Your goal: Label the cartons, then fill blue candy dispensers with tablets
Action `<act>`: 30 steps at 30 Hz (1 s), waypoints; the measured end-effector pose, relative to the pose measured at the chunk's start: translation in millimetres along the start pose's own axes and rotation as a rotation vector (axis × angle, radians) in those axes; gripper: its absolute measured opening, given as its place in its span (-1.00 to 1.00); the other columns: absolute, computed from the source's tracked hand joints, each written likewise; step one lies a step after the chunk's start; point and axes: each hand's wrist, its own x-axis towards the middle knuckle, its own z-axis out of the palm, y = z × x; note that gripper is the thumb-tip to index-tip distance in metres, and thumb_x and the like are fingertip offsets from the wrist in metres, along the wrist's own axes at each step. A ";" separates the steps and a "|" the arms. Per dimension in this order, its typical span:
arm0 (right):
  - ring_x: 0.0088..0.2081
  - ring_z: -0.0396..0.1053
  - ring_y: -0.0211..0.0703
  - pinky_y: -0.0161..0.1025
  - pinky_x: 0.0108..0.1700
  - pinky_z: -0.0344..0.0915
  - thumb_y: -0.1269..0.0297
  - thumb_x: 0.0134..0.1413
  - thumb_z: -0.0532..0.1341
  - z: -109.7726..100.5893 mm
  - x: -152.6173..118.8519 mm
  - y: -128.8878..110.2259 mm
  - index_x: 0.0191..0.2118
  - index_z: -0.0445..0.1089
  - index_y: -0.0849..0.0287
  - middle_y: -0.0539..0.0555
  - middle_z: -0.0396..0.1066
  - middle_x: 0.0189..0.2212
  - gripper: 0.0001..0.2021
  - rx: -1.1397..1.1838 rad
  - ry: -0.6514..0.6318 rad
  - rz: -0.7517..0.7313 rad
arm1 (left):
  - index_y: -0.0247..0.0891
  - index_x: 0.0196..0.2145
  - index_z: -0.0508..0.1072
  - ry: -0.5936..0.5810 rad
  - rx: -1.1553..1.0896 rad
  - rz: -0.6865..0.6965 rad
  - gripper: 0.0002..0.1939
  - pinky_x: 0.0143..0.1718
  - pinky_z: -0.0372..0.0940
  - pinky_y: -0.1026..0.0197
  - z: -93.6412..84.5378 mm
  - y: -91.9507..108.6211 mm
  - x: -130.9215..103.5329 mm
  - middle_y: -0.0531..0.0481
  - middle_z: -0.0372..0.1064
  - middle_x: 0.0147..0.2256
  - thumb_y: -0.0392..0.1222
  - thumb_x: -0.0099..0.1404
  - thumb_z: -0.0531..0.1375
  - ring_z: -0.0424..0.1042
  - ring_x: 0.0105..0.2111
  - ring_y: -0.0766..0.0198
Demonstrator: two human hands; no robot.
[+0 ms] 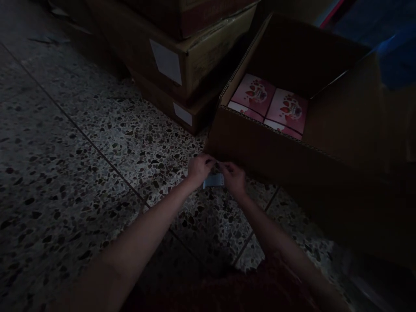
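The left hand [197, 170] and the right hand [235, 178] came in close together, low over the speckled floor [97, 186], fingers curled inward and tips all but meeting! Were they clamped on anything? Too dark to tell. And there, right between the hands, just nearer the wearer than the fingertips, sat a small pale-blue slip [213, 180] with dark marks along its right edge; whether either hand gripped it couldn't be made out. Just beyond the hands and off to their right stood an open carton [253, 145], two pink packs [286, 112] with red fruit prints inside. Ahead of the left hand rose stacked cartons [208, 65], white labels [166, 61] on their sides.
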 end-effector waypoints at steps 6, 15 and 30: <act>-0.42 0.36 -0.17 -0.28 -0.32 0.22 0.03 0.06 0.08 11.3 10.3 0.1 -0.41 0.45 0.17 0.05 0.47 -0.49 -0.66 -0.137 0.100 -0.145 | -0.20 -0.36 0.55 0.098 0.105 -0.023 -0.82 -0.25 0.22 0.25 2.6 6.8 8.6 -0.02 0.48 -0.27 -0.21 0.23 0.13 0.41 -0.25 0.22; -0.40 0.38 -0.17 -0.30 -0.31 0.25 0.03 0.10 0.07 23.2 18.2 8.9 -0.38 0.46 0.17 0.07 0.49 -0.44 -0.66 -0.106 0.195 -0.149 | -0.22 -0.35 0.53 0.129 0.208 0.067 -0.82 -0.27 0.20 0.24 6.8 6.5 18.6 -0.04 0.47 -0.27 -0.18 0.26 0.12 0.41 -0.25 0.20; -0.40 0.41 -0.14 -0.28 -0.30 0.25 0.07 0.12 0.08 30.6 19.3 3.1 -0.36 0.50 0.20 0.14 0.52 -0.42 -0.66 -0.181 0.310 -0.114 | -0.25 -0.38 0.50 0.237 0.258 0.159 -0.82 -0.27 0.19 0.26 18.4 -1.2 21.1 -0.03 0.46 -0.34 -0.16 0.27 0.13 0.40 -0.27 0.24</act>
